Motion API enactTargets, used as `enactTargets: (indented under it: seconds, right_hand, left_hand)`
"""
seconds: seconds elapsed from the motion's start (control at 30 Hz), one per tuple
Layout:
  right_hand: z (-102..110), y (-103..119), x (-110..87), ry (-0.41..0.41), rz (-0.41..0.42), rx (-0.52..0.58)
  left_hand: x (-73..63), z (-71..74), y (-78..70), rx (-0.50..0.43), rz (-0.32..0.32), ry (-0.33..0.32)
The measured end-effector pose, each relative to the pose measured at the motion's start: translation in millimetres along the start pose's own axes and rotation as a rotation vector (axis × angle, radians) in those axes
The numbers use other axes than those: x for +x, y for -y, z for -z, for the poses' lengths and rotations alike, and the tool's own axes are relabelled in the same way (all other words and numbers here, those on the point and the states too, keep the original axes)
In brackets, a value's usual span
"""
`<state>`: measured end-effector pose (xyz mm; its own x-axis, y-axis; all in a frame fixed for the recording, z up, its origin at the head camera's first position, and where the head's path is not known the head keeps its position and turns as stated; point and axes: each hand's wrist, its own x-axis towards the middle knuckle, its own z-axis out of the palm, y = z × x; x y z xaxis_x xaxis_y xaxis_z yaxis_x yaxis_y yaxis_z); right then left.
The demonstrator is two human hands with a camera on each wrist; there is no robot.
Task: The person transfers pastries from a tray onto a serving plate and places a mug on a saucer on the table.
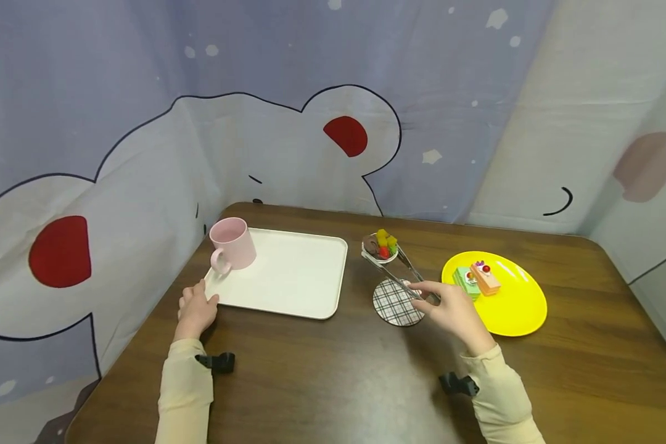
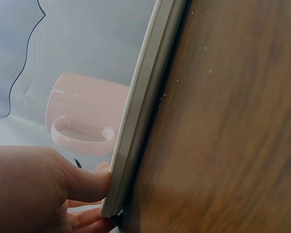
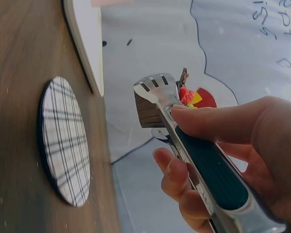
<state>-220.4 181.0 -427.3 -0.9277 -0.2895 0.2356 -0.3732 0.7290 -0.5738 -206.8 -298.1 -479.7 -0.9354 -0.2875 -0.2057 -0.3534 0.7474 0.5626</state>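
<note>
The left hand [image 1: 197, 308] pinches the white tray [image 1: 294, 271]; a tug could tip the pink mug [image 1: 235, 246], which blocks the tray's left end. The fruit treat [image 1: 383, 244] hangs in the tongs [image 3: 213, 170] near the checked coaster [image 1: 395, 305]. The right hand [image 1: 452, 308] has its grip squeezed around the tongs; if it loosens, the treat could fall. Two cakes [image 1: 486, 280] sit on the yellow plate [image 1: 516, 308].

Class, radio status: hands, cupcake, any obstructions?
Right hand grips tongs; left hand holds tray by its corner. Cupcake in tongs, above table. Mug occupies tray's left end.
</note>
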Motion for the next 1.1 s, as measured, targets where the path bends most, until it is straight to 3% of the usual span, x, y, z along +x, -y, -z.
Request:
enactTargets:
  seconds: [0.3,0.53,0.9,1.1]
  right_hand:
    - [13.3,-14.7,-6.5,-0.078,-0.002,-0.011]
    - [23.1,-21.0,-9.3,-0.057,-0.084,-0.023]
    - [33.8,-36.9,-10.1,-0.073,-0.138,-0.051]
    - [47.6,-46.0,-14.7,-0.038,-0.239,-0.015]
  left_hand:
    - [0.0,-0.1,-0.5,-0.008,-0.002,0.000]
    - [0.2,-1.0,1.5,0.000,-0.009,0.003]
    - [-0.3,0.7,-0.7,0.007,-0.010,0.010]
    - [0.3,-0.2,0.7,0.014,-0.009,0.013]
